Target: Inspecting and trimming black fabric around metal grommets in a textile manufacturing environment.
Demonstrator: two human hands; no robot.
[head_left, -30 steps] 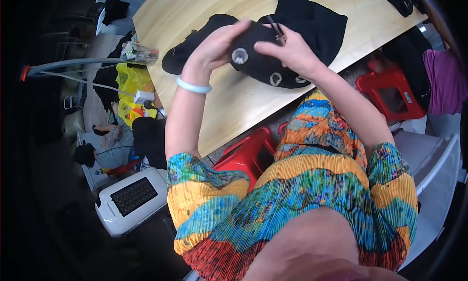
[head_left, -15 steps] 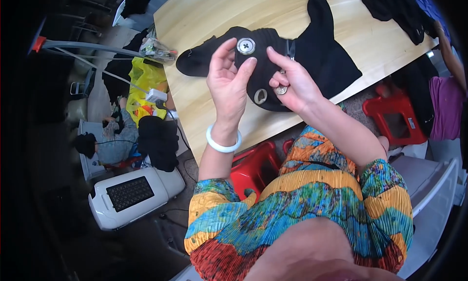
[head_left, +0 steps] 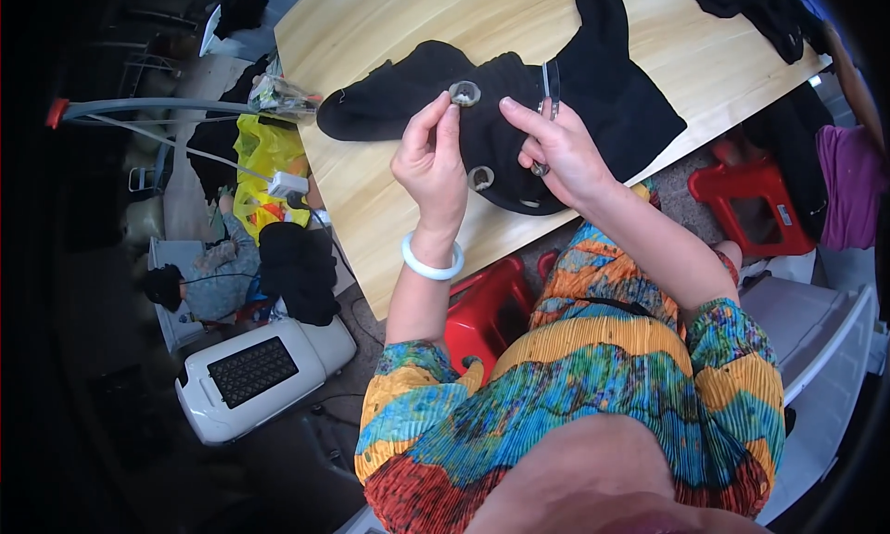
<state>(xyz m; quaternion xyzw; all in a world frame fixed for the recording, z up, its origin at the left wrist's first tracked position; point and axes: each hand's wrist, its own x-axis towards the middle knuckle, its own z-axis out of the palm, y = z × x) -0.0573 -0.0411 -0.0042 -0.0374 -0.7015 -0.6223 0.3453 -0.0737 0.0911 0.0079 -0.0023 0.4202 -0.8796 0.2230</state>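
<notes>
Black, matte, soft-looking cloth makes up the garment (head_left: pixel 616 108), which lies on the bench (head_left: pixel 371 214) in the upper middle of the frame, a sleeve-like piece stretching up from it. Near its centre sits a large round button (head_left: pixel 464 94), smooth and shiny with a pale rim; a second round button (head_left: pixel 480 178) shows below it. The left hand (head_left: pixel 431 163) has its grip pinched, thumb against forefinger, at the first button's lower rim. The right hand's (head_left: pixel 567 158) grip is curled around slim metal scissors (head_left: pixel 554 80), blades upward, thumb free.

The blades stand close over the dark cloth, so a careless turn of the wrist could nick the fabric; dark on dark, a cut would be hard to spot. The slick rim might slip from a fingertip pinch, and a hard tug could strain the stitching. Cloth near the bench's lower edge could slide off if pulled.

Farther out, a hard, smooth bracelet (head_left: pixel 432 258) rings the left wrist, and a crumpled yellow plastic bag (head_left: pixel 264 163) hangs at left.
</notes>
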